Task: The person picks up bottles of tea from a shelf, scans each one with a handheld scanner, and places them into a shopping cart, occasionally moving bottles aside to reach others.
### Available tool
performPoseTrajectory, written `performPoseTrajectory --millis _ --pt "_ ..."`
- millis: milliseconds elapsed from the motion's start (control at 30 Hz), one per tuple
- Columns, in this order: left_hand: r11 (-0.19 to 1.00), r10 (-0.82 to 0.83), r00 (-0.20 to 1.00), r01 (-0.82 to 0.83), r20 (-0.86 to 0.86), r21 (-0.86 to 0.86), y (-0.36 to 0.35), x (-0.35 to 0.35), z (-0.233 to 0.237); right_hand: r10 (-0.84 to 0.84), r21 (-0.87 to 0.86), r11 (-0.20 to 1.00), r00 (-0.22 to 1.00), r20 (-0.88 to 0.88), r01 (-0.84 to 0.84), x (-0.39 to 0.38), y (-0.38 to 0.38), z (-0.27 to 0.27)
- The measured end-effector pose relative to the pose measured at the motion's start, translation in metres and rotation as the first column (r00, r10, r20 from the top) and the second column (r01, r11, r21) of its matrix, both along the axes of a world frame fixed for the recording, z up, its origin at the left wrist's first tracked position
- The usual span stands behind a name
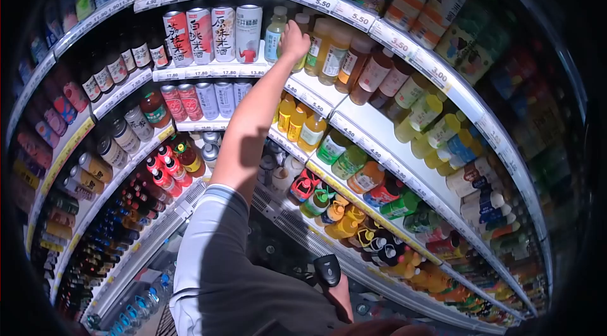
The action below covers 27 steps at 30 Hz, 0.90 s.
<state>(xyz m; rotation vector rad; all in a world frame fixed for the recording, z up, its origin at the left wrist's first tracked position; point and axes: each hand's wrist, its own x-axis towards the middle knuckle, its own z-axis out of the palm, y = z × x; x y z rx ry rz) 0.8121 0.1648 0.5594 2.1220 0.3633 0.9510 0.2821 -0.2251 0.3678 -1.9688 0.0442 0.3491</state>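
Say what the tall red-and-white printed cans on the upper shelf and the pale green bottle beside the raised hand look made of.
Tall cans: likely metal, glossy printed finish, silvery top rims. Pale green bottle: probably clear plastic, liquid showing through, white screw cap. The left hand reaches beside it.

1. Around our left hand (294,39), tall cans (215,34) stand close at nine o'clock, amber bottles (344,58) at three, and the price rail (316,0) at twelve.
2. At four o'clock a bare shelf strip (373,128) leaves room beside the yellow bottles (430,111).
3. At six o'clock, before the grille (284,230), air is open down to our right hand (341,301) gripping the scanner (327,269).
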Motion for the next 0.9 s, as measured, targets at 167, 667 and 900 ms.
performPoseTrajectory --millis 167,667,900 --pt "0.986 -0.164 0.932 0.165 0.323 0.023 0.018 -0.026 -0.01 0.003 0.042 0.999 1.0 0.025 -0.004 0.002 -0.002 -0.012" --pt "0.443 -0.365 0.632 0.763 0.684 -0.47 -0.059 -0.371 -0.055 0.325 0.203 0.885 0.869 0.373 -0.418 0.065 -0.029 -0.109" --pt "0.481 -0.241 0.763 0.631 0.6 -0.609 -0.137 -0.482 -0.095 0.422 0.549 0.587 0.804 0.419 -0.595 0.078 0.001 -0.011"
